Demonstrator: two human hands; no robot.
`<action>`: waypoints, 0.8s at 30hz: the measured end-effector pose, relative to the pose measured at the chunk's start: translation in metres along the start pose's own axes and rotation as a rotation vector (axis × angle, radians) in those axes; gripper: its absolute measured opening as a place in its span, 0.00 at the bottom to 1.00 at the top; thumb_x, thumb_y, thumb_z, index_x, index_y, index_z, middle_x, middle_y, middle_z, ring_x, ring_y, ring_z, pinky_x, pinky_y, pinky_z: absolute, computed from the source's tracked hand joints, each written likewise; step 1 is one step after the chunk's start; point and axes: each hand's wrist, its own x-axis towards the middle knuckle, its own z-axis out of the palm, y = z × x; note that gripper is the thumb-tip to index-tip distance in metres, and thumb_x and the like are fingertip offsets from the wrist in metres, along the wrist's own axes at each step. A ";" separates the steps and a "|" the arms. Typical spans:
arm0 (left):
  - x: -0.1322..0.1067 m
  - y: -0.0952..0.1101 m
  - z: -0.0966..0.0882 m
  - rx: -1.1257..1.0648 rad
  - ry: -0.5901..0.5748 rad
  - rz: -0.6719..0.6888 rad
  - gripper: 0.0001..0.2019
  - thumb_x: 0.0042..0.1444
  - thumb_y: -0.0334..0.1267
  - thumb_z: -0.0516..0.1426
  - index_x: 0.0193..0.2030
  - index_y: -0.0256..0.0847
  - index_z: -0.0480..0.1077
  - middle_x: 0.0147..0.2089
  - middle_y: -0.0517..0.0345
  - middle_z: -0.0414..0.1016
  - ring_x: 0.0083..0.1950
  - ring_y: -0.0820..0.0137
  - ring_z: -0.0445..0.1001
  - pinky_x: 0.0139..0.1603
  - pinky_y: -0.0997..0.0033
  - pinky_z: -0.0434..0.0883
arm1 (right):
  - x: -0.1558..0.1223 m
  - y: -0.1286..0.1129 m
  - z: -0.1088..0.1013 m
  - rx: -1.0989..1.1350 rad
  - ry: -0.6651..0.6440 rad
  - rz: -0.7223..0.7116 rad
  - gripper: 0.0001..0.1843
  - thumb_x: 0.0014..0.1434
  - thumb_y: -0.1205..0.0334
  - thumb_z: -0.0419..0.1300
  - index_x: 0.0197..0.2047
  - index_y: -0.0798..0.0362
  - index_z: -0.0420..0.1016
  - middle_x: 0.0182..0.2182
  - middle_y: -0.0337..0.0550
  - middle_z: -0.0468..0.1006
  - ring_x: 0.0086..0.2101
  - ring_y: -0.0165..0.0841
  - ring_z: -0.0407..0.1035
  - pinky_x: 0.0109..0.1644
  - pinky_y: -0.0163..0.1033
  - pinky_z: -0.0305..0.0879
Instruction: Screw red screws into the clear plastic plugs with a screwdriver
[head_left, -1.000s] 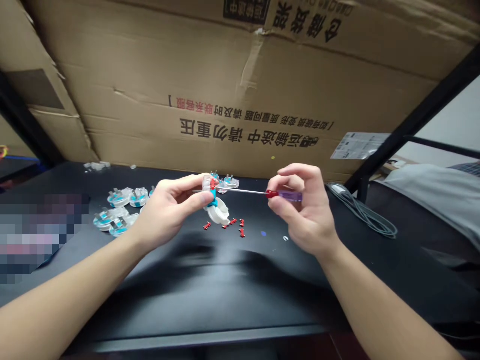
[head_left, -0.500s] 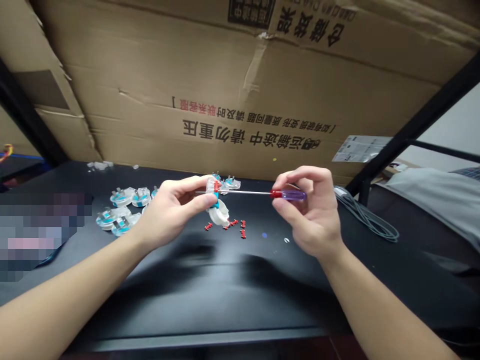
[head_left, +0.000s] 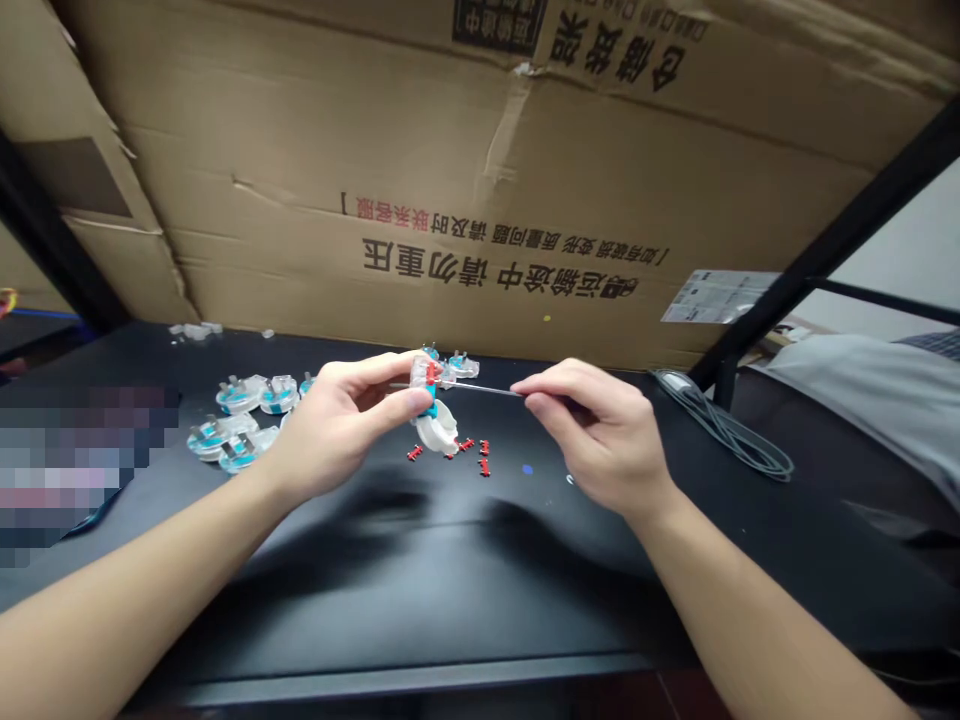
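My left hand (head_left: pixel 352 410) pinches a plug (head_left: pixel 436 428) with a clear, blue and white body, holding it above the table. A red piece shows at its upper part. My right hand (head_left: pixel 607 425) is closed around a screwdriver (head_left: pixel 480 388), whose handle is hidden by the fingers. The thin metal shaft runs level to the left and meets the plug near the red piece; whether the tip sits in a screw I cannot tell. Below the plug, several small red pieces (head_left: pixel 485 467) lie on the black table (head_left: pixel 420 600).
Several clear and blue plugs (head_left: pixel 241 395) lie at the left, with more behind my left hand. A grey cable (head_left: pixel 720 430) is coiled at the right. A large cardboard box (head_left: pixel 420 140) stands along the back. Small clear pieces (head_left: pixel 196 331) lie at the back left.
My right hand has closed over the screwdriver's red and purple handle, which showed between the fingertips before. The left hand and the plug have hardly moved.
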 end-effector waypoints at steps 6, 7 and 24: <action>-0.001 0.001 0.001 -0.049 -0.030 0.010 0.11 0.59 0.41 0.63 0.48 0.45 0.80 0.45 0.58 0.82 0.46 0.67 0.78 0.48 0.74 0.73 | -0.002 -0.002 0.003 -0.007 0.119 -0.010 0.08 0.59 0.71 0.64 0.40 0.48 0.80 0.36 0.39 0.74 0.28 0.27 0.66 0.27 0.35 0.62; -0.001 0.001 0.001 -0.054 -0.038 0.012 0.10 0.59 0.41 0.63 0.48 0.45 0.80 0.46 0.58 0.81 0.46 0.68 0.77 0.48 0.74 0.73 | -0.002 -0.002 0.003 -0.007 0.115 -0.007 0.08 0.59 0.71 0.64 0.40 0.48 0.80 0.36 0.39 0.74 0.28 0.27 0.66 0.27 0.35 0.62; 0.000 0.007 -0.007 0.401 -0.140 0.145 0.11 0.60 0.45 0.61 0.43 0.41 0.79 0.46 0.54 0.79 0.46 0.63 0.75 0.48 0.69 0.70 | 0.001 0.000 0.001 0.000 -0.196 0.219 0.11 0.65 0.62 0.58 0.33 0.53 0.80 0.23 0.37 0.77 0.24 0.28 0.69 0.27 0.34 0.63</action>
